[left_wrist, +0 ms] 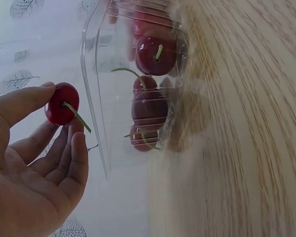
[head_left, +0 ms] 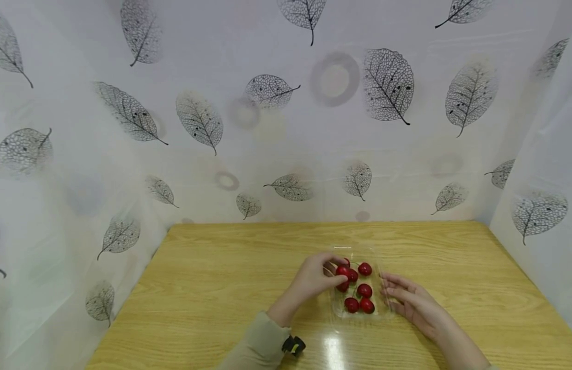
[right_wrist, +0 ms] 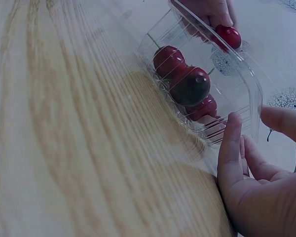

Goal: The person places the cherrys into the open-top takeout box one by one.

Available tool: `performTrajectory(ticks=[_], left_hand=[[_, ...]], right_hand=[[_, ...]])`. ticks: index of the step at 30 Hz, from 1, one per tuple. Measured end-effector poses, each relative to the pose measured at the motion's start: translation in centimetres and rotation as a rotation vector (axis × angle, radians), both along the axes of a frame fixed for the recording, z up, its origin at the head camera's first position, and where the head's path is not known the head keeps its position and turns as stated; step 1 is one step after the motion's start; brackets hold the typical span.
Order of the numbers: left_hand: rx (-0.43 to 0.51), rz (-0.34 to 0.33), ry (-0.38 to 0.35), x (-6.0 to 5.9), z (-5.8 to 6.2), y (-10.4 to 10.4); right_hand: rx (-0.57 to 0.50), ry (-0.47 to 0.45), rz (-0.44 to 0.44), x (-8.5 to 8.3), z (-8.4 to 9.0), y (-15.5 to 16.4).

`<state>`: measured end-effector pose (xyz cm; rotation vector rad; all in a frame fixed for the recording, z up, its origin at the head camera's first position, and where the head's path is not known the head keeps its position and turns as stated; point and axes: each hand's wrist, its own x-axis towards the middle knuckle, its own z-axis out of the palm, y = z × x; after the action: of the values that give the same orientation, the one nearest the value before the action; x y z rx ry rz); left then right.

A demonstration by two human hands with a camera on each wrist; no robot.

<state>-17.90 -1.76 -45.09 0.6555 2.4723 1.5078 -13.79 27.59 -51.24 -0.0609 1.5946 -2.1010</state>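
Left hand (head_left: 316, 280) pinches one cherry (left_wrist: 62, 103) between thumb and fingertips, just over the clear tray's (head_left: 357, 313) left rim. Right hand (head_left: 413, 303), fingers straight and slightly apart, steadies the tray's right wall. Looks mid-pick; next move needs a clean lift without nudging the other cherries (head_left: 360, 298).

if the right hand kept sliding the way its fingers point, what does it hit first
Most likely the clear plastic tray: the right hand lies flat on the table, fingertips already at the tray's near wall, with the cherries just behind it.

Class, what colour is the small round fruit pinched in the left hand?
Dark red cherry, green stem; left wrist view shows it best.
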Motion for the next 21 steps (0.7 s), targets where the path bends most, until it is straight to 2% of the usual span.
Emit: performTrajectory(ticks=[12,21], left_hand=[[-0.013,-0.033,0.005,0.2,-0.3,1.3],[-0.121,-0.095,0.063,0.5,-0.6,2.0]], right_hand=[[0.009,0.002,0.004,-0.1,0.1,0.0],[-0.002,-0.003,0.011,-0.1,0.1,0.0]])
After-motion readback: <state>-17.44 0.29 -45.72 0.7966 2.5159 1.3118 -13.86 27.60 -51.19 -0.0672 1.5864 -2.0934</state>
